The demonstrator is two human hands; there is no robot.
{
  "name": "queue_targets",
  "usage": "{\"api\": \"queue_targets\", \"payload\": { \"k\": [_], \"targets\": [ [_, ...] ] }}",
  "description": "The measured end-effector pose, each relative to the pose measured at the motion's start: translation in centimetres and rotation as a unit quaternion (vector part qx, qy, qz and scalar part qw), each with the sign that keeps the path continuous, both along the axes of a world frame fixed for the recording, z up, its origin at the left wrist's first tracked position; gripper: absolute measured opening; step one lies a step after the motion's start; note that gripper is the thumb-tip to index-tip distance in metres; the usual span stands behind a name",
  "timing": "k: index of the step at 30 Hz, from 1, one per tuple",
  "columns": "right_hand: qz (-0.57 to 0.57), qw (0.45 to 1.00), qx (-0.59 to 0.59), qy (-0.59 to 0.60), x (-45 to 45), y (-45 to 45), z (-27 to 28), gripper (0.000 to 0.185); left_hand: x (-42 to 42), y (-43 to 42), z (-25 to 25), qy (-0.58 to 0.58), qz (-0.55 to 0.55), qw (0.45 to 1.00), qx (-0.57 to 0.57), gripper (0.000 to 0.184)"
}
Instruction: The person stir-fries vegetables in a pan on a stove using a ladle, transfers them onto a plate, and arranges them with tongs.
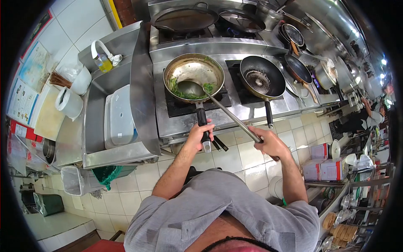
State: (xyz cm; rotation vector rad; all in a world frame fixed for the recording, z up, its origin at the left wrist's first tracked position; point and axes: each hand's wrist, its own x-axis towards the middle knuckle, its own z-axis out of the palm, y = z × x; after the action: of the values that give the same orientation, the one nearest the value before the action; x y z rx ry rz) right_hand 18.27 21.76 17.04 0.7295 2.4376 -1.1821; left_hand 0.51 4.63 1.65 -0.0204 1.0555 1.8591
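Two firm grips: the left hand (198, 135) encircles the handle (202, 119), presumably steadying the pan (197, 66) just beyond; the right hand (272, 145) clasps the ladle (233, 113), whose length reaches the greens (209, 87) inside.

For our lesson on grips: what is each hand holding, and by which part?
The left hand holds the pan by its black handle; the right hand holds the ladle near the end of its long shaft.

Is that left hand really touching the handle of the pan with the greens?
Touching: the head view shows the left hand closed around the black handle of the pan, its thumb lying across it.
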Motion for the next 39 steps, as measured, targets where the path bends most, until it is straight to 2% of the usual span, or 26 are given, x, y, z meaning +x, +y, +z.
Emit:
{"api": "queue_targets", "payload": {
  "k": [2, 3, 4, 6, 8, 10, 11, 12, 14, 16, 19, 21, 22, 23, 24, 26, 28, 30, 32, 33, 38, 39],
  "targets": [
    [0.005, 0.999, 0.041, -0.015, -1.1, -0.2, -2.8, 0.066, 0.9, 0.1, 0.1, -0.032, 0.018, 0.998, 0.044, 0.025],
    [0.048, 0.983, 0.148, 0.095, -1.5, 0.1, -6.5, 0.067, 2.3, 0.0, 0.8, -0.024, 0.012, 0.999, 0.026, 0.023],
    [0.088, 0.941, 0.255, 0.204, -1.9, 0.4, -8.3, 0.068, 3.5, 0.2, 1.7, -0.013, 0.005, 1.0, 0.012, 0.021],
    [0.068, 0.952, 0.231, 0.19, -2.3, -1.2, -7.9, 0.068, 6.4, -0.4, 4.5, -0.011, 0.013, 1.0, -0.004, 0.017],
    [0.052, 0.964, 0.197, 0.171, -2.3, -1.5, -7.4, 0.067, 5.3, -0.2, 3.2, 0.001, 0.016, 1.0, -0.019, 0.013],
    [0.092, 0.949, 0.249, 0.171, -1.9, -0.3, -6.8, 0.067, 1.4, 0.2, -0.3, 0.074, -0.01, 0.996, -0.047, 0.013],
    [0.108, 0.938, 0.296, 0.141, -2.0, 0.1, -6.6, 0.068, 0.5, 0.0, 0.4, 0.035, 0.017, 0.999, -0.039, 0.014],
    [0.106, 0.936, 0.303, 0.145, -2.6, 0.8, -6.4, 0.068, 0.2, -0.4, 1.2, 0.036, -0.009, 0.999, -0.039, 0.014],
    [0.131, 0.903, 0.389, 0.128, -3.8, 1.8, -7.1, 0.061, 1.8, -0.3, 2.4, 0.019, 0.001, 0.999, -0.051, 0.014],
    [0.103, 0.89, 0.423, 0.134, -5.1, 2.5, -7.9, 0.063, 2.5, 0.1, 2.1, 0.025, 0.018, 0.999, -0.034, 0.014],
    [0.081, 0.905, 0.394, 0.14, -3.8, 1.4, -9.4, 0.065, 2.0, -0.2, 1.6, 0.031, 0.033, 0.999, -0.018, 0.015],
    [0.052, 0.926, 0.252, 0.275, -1.5, -1.3, -10.6, 0.066, 1.1, -0.2, 1.1, 0.017, 0.039, 0.999, -0.012, 0.016],
    [0.058, 0.927, 0.251, 0.273, -1.1, -1.7, -9.9, 0.066, 1.0, -0.2, 0.9, 0.013, 0.045, 0.999, -0.011, 0.016],
    [-0.041, 0.976, 0.062, 0.205, -0.8, -2.9, -6.6, 0.068, 0.9, -0.3, 1.0, 0.016, 0.034, 0.999, -0.008, 0.016],
    [-0.142, 0.973, -0.131, 0.125, -0.6, -3.8, -4.5, 0.069, 0.9, -0.4, 1.1, 0.019, 0.021, 1.0, -0.006, 0.017],
    [-0.116, 0.981, -0.1, 0.118, -0.9, -2.9, -5.0, 0.068, 0.7, -0.3, 0.7, 0.015, 0.012, 1.0, -0.006, 0.019],
    [-0.01, 0.956, 0.128, 0.262, -1.3, -2.1, -8.0, 0.066, 0.8, -0.2, 0.5, 0.014, 0.011, 1.0, -0.014, 0.019],
    [-0.032, 0.965, 0.095, 0.241, -2.8, -3.3, -6.4, 0.065, 0.8, -0.1, 0.6, 0.009, 0.012, 1.0, -0.017, 0.019],
    [-0.132, 0.963, -0.14, 0.186, -3.3, -4.2, -5.6, 0.066, 0.8, -0.2, 0.7, 0.005, 0.014, 1.0, -0.024, 0.018],
    [-0.119, 0.966, -0.164, 0.159, -2.7, -3.7, -5.4, 0.066, 0.7, -0.2, 0.8, 0.004, 0.01, 1.0, -0.022, 0.019],
    [-0.096, 0.98, -0.115, 0.13, -3.1, 0.6, -6.5, 0.065, 0.8, -0.5, 1.1, -0.001, 0.011, 1.0, -0.012, 0.02],
    [-0.077, 0.981, -0.018, 0.175, -4.4, 0.1, -7.7, 0.065, 0.6, -0.4, 1.0, 0.001, 0.01, 1.0, -0.012, 0.019]
  ]
}}
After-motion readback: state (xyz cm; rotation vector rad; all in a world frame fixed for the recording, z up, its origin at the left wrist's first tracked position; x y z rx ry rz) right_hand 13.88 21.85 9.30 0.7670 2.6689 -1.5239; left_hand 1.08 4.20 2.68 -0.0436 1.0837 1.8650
